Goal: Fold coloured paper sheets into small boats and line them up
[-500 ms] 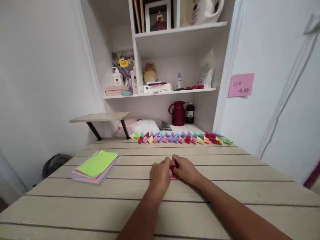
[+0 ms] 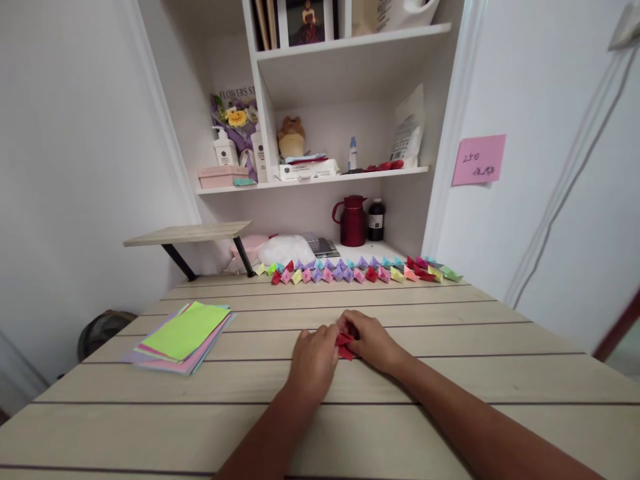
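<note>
Left hand [image 2: 313, 360] and right hand [image 2: 369, 339] clamp their fingers on one red paper [image 2: 344, 349] over the table [image 2: 400, 427], between one paper stack [image 2: 187, 333] and two rows of folded papers [image 2: 371, 274].

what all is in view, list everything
table: one, beige, foreground
shelving: one, white, behind table
red paper: one, red, held mid-table
paper stack: one, lime on top, table's left
folded papers: many, mixed colours, table's back edge
stand: one, pale with black legs, back left
jug: one, red, lowest shelf
dark bottle: one, black, right of jug
soft toy: one, brown, middle shelf
pump bottle: one, white, middle shelf
box: one, pink, middle shelf
bag: one, white, middle shelf's right
framed picture: one, white, top shelf
note: one, pink, right wall
other items: several, mixed colours, shelves
left grip: one, bare, at red paper
right grip: one, bare, at red paper
</note>
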Tool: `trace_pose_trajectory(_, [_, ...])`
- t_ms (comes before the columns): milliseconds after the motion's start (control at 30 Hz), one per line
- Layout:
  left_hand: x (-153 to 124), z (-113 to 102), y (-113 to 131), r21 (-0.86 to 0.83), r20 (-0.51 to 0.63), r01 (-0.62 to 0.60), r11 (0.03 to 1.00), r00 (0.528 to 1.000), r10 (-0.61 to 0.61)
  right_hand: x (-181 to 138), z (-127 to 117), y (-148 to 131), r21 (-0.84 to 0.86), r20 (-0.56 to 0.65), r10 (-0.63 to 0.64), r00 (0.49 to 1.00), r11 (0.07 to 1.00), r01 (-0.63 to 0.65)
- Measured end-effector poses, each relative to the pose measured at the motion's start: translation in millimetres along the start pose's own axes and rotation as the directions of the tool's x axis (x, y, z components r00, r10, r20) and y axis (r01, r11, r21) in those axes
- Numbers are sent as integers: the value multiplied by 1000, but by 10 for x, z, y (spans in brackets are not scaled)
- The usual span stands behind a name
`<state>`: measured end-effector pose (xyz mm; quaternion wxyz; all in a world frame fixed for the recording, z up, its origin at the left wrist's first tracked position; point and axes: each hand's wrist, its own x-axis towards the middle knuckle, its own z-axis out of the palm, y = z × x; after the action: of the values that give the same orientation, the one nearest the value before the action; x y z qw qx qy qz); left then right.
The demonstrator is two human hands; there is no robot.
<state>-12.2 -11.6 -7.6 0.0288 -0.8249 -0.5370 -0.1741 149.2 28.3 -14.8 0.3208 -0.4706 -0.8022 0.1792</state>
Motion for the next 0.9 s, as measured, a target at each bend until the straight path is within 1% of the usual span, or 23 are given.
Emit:
trace_pose_trajectory(167, [-44,-56,-102,-42,17,-19,999,1000,20,-26,-2,-54,10,-24,-8,1000,1000,9])
trace_pose_trajectory(300, [-81,-84,-239,-146,43,-30,989,998,36,-120,-84,-40,-4,0,-37,999,999,37])
trace_pose_trajectory(367, [-89,-83,-282,-199,32,-41,979,998,48,-178,-119,-40,-80,26,-72,997,994,74])
trace_pose_trajectory(433, [-97,-87,-292,-252,2,-48,967,999,50,-230,-135,-57,-194,28,-103,994,975,106])
trace_pose_trajectory(500, [-116,-109,-264,-303,-36,-16,953,999,5,-269,-132,-86,-317,20,-128,992,940,128])
trace_pose_trajectory(567, [-146,-143,-200,-346,-61,56,937,995,-82,-289,-118,-112,-420,13,-148,989,897,140])
trace_pose_trajectory(633, [-168,-168,-110,-387,-37,107,916,991,-131,-293,-106,-125,-474,5,-160,987,869,144])
trace_pose_trajectory(700, [-159,-164,-15,-436,18,132,890,990,-138,-286,-102,-125,-479,3,-169,986,865,150])
trace_pose_trajectory(767, [-106,-126,61,-491,59,179,852,983,-172,-277,-106,-122,-458,8,-173,985,875,157])
trace_pose_trajectory(833, [-22,-64,103,-538,73,230,811,971,-227,-271,-114,-120,-431,14,-173,985,888,162])
trace_pose_trajectory(900, [64,3,113,-555,80,258,790,963,-258,-271,-122,-115,-405,21,-168,986,900,162])
